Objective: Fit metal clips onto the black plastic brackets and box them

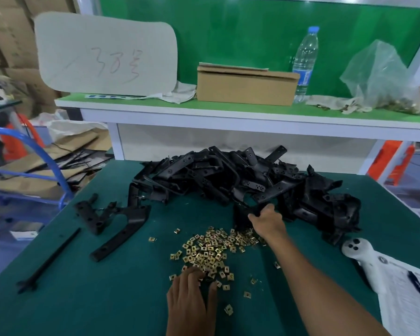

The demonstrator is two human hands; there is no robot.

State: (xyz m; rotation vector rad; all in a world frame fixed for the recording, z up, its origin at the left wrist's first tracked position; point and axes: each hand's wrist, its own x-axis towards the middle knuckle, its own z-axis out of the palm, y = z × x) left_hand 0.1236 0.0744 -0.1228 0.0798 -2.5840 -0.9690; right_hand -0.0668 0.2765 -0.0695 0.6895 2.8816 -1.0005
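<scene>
Lying alone at the left of the green surface (107, 299) is one black bracket (121, 229). The left hand (189, 299) apparently pinches among the metal clips (211, 251); the right hand's (267, 220) fingers curl round a bracket in the heap (252, 180).

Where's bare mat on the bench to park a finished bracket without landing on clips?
Bare mat sits left of the clip scatter, between the thin black rod and the left hand. A smaller patch lies between the right forearm and the white controller. The bench back is crowded by the bracket pile, where the right hand grips a bracket.
</scene>
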